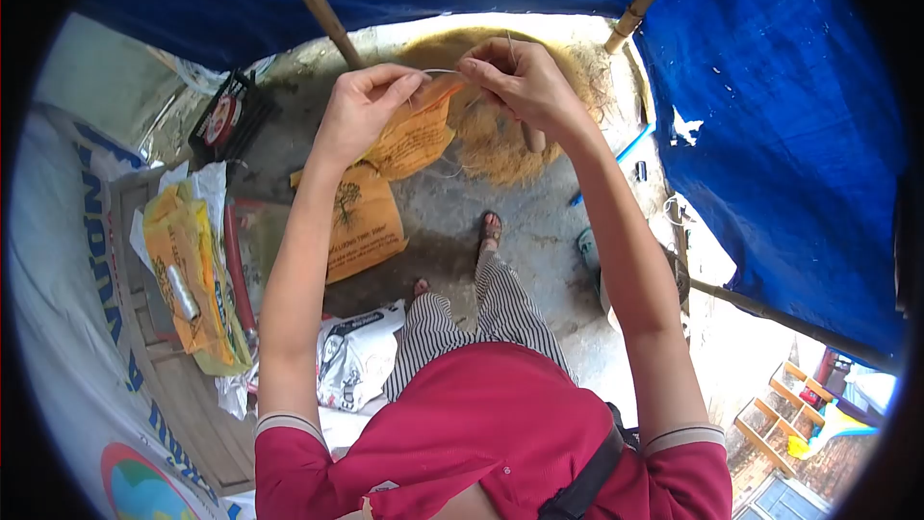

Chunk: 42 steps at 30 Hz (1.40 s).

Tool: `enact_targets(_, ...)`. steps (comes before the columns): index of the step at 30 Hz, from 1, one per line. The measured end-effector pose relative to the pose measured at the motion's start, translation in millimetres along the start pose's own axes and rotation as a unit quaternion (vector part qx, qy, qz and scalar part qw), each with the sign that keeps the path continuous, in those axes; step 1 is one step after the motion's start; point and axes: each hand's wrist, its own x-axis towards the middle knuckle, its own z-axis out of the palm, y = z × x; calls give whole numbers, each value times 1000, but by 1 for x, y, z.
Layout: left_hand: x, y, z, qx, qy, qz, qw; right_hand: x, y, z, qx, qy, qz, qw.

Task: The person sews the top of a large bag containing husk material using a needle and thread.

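A thin white string (441, 70) is stretched in a short arc between my two raised hands. My left hand (364, 108) pinches one end of it between thumb and forefinger. The other end is pinched in my right hand (520, 87), where a thin strand also sticks up above the fingers. Just under and behind the hands is an orange printed bag (409, 146), partly covered by my left hand. Below my right hand, a heap of straw-coloured fibre (496, 149) lies on the ground.
Another orange printed bag (366, 221) lies on the concrete floor (438, 260). At left, folded orange and yellow bags (183, 270) are stacked beside a black crate (226, 120). Bamboo poles (313, 0) and a blue tarp (789, 135) enclose the spot. A wooden rack (775, 414) stands at lower right.
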Motion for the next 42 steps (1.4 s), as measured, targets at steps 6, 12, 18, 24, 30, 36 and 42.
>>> enact_targets(6,-48,4,-9,-226,-33,-196,954,-39,12,49,7,-66,3,998)
enact_targets(12,-79,-21,15,-189,-31,-201,961,-48,41,68,-13,-38,-8,999)
enact_targets(18,-86,-3,57,-49,-111,-222,968,-66,74,62,-64,51,-94,992)
enact_targets(24,-85,-44,118,-62,-80,-172,980,-80,119,56,22,-24,31,999)
enact_targets(30,-106,-134,152,-64,-78,-161,982,-74,214,114,42,16,47,998)
enact_targets(36,-132,-241,180,63,-56,-155,984,-58,317,198,67,21,100,993)
enact_targets(42,-83,-366,187,413,30,-17,910,-21,404,262,147,47,66,986)
